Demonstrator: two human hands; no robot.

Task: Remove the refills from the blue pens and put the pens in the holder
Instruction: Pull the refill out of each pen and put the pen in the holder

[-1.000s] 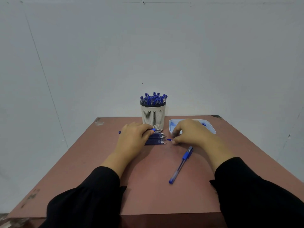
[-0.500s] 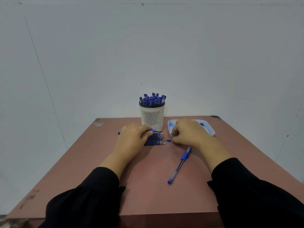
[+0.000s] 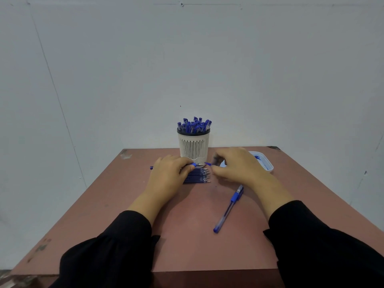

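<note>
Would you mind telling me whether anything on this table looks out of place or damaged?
Nothing serious. One capped pen lies loose and diagonal near the right forearm, apart from the neat row of refills. The table has scuffed patches at its far-left corner and left edge.

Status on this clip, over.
Left hand grips pen. Right hand pinches its tip piece. Holder full; nothing blocking.

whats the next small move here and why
Probably drop the small blue tip from the right hand into the tray behind it. It looks already off the pen that the left hand holds, whose metal refill point shows bare.
</note>
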